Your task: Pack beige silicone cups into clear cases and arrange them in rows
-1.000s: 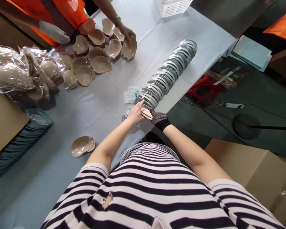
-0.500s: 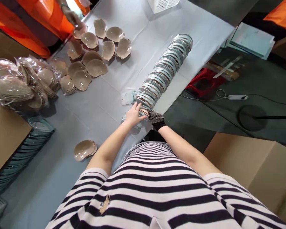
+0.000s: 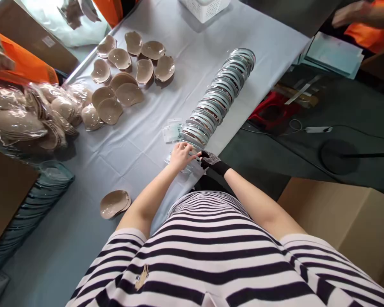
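Both hands meet at frame centre, at the near end of the long row of clear plastic trays (image 3: 217, 100) lying on the pale blue table (image 3: 192, 55). Left hand (image 3: 180, 156) spreads open on the nearest tray; gloved right hand (image 3: 209, 159) curls against it, grip unclear. Beige pads (image 3: 114, 203) lie lower left.

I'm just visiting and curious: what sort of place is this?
Probably a packing workshop: beige moulded pads lie in batches on a cloth-covered table, more sit bagged in plastic, and a long row of clear trays runs alongside.
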A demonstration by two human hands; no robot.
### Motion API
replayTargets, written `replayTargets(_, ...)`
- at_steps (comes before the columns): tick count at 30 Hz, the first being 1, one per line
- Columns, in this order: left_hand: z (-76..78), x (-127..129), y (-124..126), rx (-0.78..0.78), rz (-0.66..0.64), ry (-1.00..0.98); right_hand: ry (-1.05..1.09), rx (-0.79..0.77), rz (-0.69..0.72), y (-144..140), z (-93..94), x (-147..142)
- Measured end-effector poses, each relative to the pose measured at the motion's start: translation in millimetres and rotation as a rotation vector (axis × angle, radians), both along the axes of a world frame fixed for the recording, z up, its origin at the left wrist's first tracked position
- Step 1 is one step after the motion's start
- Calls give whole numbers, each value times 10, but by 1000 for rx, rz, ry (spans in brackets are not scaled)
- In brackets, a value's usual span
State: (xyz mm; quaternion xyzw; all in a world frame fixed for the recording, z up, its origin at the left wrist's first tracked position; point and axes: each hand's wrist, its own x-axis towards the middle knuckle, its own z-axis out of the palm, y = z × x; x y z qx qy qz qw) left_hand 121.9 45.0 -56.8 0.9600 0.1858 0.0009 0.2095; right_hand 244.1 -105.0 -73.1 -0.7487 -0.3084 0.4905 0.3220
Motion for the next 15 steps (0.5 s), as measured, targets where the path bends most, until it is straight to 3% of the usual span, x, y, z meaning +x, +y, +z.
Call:
replayTargets(4,41,69,51,5,-81,51,-484,-79,296,137,194,-9)
replayTargets(6,50,113,81,10,-94,61,-604,-138,435,231,318,-13)
replayTargets(9,62,139,110,-31,-61,45,-707,-229,524,401,492,83)
replayTargets(12,94,101,117,-137,60,-44,-686,-134,464,708,622,402)
replayTargets(15,134,40,162,-223,148,-200,-421,111,178,1257,660,890)
